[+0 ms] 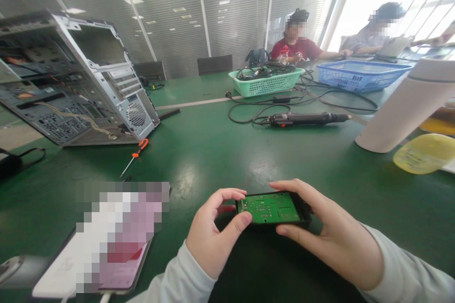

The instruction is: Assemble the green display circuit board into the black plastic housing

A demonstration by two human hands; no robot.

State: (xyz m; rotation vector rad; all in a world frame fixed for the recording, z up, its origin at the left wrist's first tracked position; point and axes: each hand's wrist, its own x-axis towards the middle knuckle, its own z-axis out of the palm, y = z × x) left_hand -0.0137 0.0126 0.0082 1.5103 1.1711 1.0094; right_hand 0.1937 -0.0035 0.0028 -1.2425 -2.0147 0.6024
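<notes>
Circuit board in black casing, between fingers of left hand and right hand | left: thumb and forefinger pinching one end | right: clasping the other | board looks seated, face uncovered; fastening unclear

Near the far edge of the tabletop, a green basket of cables sits near a blue basket; an orange-handled screwdriver lies by a computer case.

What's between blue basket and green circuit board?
Head view: cable nearest the blue basket, then a black electric screwdriver, bare tabletop, and the right hand beside the circuit board.
</notes>
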